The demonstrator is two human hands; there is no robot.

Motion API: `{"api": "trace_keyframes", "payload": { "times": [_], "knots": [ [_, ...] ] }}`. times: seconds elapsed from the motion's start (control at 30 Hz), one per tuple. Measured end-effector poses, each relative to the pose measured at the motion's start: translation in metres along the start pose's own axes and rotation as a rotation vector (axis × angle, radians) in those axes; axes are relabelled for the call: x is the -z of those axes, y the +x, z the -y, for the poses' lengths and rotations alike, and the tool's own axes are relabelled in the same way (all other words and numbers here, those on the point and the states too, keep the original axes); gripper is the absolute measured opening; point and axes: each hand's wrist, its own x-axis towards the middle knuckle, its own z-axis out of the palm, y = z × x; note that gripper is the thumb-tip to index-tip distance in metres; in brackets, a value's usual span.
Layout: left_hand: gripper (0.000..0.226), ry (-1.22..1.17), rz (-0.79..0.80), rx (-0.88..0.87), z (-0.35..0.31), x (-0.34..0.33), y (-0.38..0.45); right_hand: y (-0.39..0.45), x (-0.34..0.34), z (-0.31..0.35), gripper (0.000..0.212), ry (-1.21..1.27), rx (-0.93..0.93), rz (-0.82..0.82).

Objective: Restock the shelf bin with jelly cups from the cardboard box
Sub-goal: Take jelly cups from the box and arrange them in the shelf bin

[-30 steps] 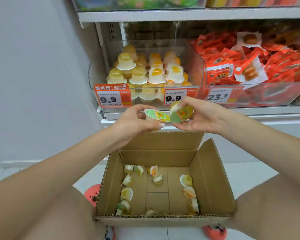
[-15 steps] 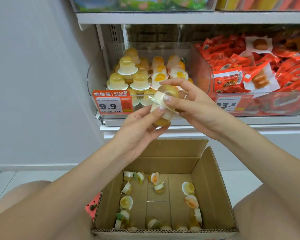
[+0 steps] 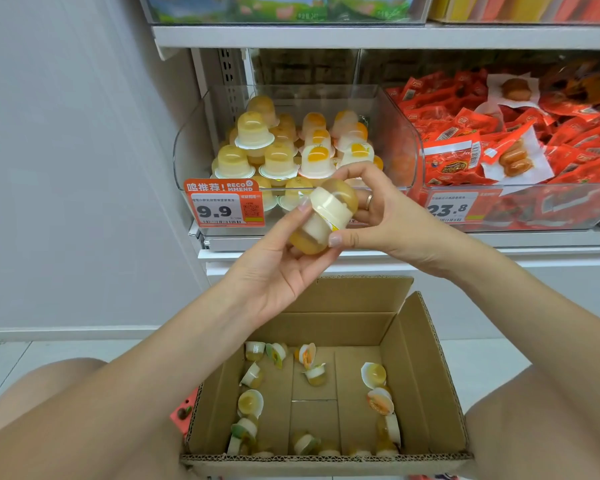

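Two jelly cups (image 3: 326,216) are pressed lid to lid in front of the shelf edge, yellow domes pointing up-right and down-left. My left hand (image 3: 274,268) cradles the lower cup from below. My right hand (image 3: 378,216) grips the upper cup with thumb and fingers. Behind them the clear shelf bin (image 3: 194,147) holds stacked jelly cups (image 3: 278,157) standing upside down. Below, the open cardboard box (image 3: 426,382) has several loose jelly cups (image 3: 378,400) scattered along its floor.
A second clear bin (image 3: 534,209) of red sausage packets sits to the right. Orange price tags (image 3: 222,206) hang on the bin fronts. A shelf board (image 3: 361,36) runs above the bins. A white wall is on the left, and my knees flank the box.
The two cups went from lids facing me to joined lid to lid and rose in front of the bin. My view has moved closer to the shelf.
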Motion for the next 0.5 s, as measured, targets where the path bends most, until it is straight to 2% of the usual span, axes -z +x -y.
{"api": "trace_keyframes", "payload": {
  "times": [0.3,0.5],
  "knots": [
    [0.062,0.083,-0.030,0.116,0.0007,0.0020,-0.0007,0.0000,0.0002,-0.0016,0.073,-0.159,-0.023,-0.007],
    [0.064,0.070,-0.068,0.158,-0.0009,0.0047,0.0021,0.0006,-0.0002,0.0023,0.062,-0.160,-0.039,0.032]
  ]
}}
